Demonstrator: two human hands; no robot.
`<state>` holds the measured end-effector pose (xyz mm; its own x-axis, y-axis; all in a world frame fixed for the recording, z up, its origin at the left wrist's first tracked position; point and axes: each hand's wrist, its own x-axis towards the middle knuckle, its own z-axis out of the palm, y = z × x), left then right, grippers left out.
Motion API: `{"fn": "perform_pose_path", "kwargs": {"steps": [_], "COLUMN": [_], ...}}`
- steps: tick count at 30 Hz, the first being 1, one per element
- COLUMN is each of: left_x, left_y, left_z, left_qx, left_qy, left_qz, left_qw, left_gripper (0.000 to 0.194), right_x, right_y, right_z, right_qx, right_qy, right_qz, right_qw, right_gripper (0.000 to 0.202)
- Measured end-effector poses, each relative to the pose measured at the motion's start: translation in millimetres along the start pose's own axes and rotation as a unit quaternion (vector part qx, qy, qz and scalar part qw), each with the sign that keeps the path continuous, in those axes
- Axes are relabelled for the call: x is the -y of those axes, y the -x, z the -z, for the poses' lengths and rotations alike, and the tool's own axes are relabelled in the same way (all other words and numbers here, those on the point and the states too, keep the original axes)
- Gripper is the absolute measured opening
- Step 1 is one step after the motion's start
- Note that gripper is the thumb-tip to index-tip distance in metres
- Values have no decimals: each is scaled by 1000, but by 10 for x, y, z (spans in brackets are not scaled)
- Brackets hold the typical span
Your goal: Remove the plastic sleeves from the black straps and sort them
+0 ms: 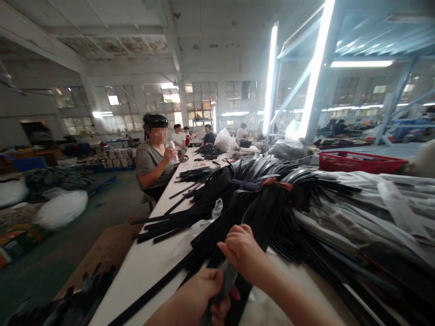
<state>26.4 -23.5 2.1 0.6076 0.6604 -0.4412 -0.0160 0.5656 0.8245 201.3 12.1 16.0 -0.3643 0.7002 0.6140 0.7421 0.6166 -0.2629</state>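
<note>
Low in the head view, my left hand (212, 290) is closed round a dark grey strip (229, 277) with a filmy, plastic-like surface. Just above it, my right hand (243, 249) is curled shut over the same strip, its thumb pointing left. Part of the strip is hidden by my fingers. Under and beyond both hands lies a thick bundle of black strips (258, 206), flat and belt-like. A brown tie (283, 185) lies across the top of this bundle.
White plastic-wrapped strips (340, 213) are heaped at right, before a red crate (360, 162). A seated person (154, 158) holds a clear bottle (174, 154) at the left side of the white table (149, 267). Cardboard (98, 253) and white sacks (63, 209) lie at left.
</note>
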Motion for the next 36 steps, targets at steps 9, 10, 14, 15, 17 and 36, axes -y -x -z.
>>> {"fn": "perform_pose_path", "kwargs": {"steps": [9,10,14,15,17,36], "left_x": [0,-4,-38,-49,-69,-85], "left_y": [42,48,83,93,109,87], "left_z": [-41,-55,-97,-105,-117,-140], "left_qx": [11,5,-4,-5,-5,-27], "left_qy": [7,13,21,22,25,-5], "left_qz": [-1,-7,-31,-38,-47,-43], "left_qw": [1000,1000,999,999,999,999], "left_gripper": [61,61,61,60,58,56], "right_x": [-316,-246,25,13,-100,-67], "right_y": [2,9,7,0,-14,-29], "right_z": [38,17,16,39,88,93], "right_qx": [-4,3,9,-2,-23,-15], "right_qy": [56,41,-16,-9,29,70], "right_qz": [-48,-39,10,1,-35,-13], "right_qw": [997,998,1000,1000,999,997], "right_gripper": [43,43,39,36,32,46]}}
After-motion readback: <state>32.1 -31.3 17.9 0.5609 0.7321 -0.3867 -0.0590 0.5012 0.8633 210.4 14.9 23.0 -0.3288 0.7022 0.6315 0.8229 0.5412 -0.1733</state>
